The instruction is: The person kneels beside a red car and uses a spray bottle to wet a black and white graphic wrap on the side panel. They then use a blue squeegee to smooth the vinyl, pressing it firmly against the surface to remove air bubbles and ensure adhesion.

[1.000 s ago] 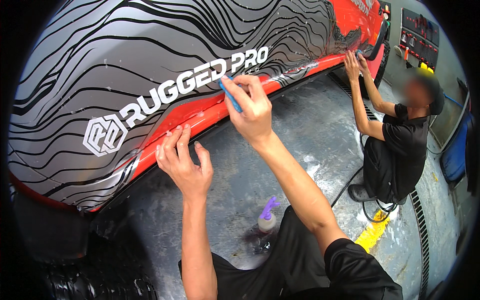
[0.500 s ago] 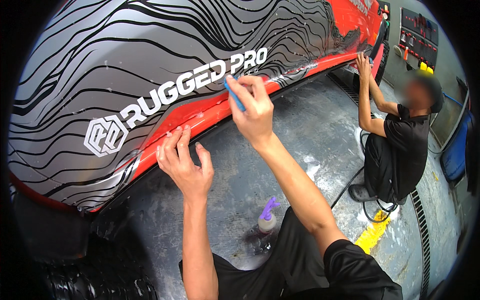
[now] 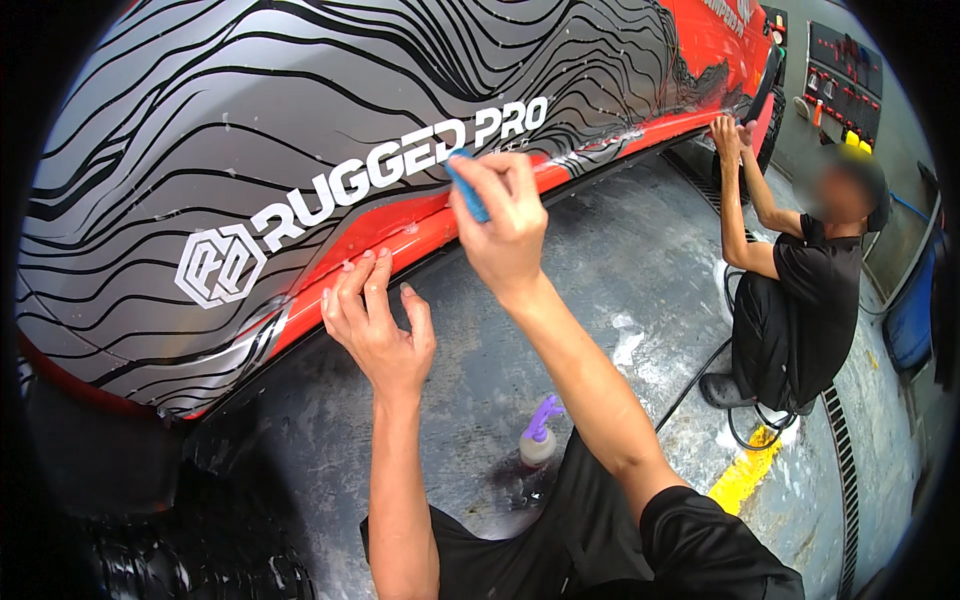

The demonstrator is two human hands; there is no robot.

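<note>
The side of a vehicle (image 3: 240, 110) slants across the upper left, grey with wavy black lines and white lettering (image 3: 350, 182). Along its lower edge runs a glossy red strip (image 3: 415, 240). Pinched in my right hand (image 3: 505, 235) is a small flat blue squeegee (image 3: 467, 190), its upper end against the panel just below the lettering. My left hand (image 3: 380, 335) rests its fingertips on the red strip, fingers extended and holding nothing. Small pale flecks and drops dot the surface near both hands.
A spray bottle (image 3: 537, 446) with a purple head stands on the wet grey floor near my knee. To the right, another person (image 3: 815, 275) crouches with hands at the vehicle's far lower edge. A black hose (image 3: 690, 385), a yellow floor marking (image 3: 745, 480) and a drain grate (image 3: 843, 460) lie around.
The view has shifted slightly, moving the vehicle a little to the right. The squeegee stays in my right hand at nearly the same spot; my left fingertips remain on the red strip.
</note>
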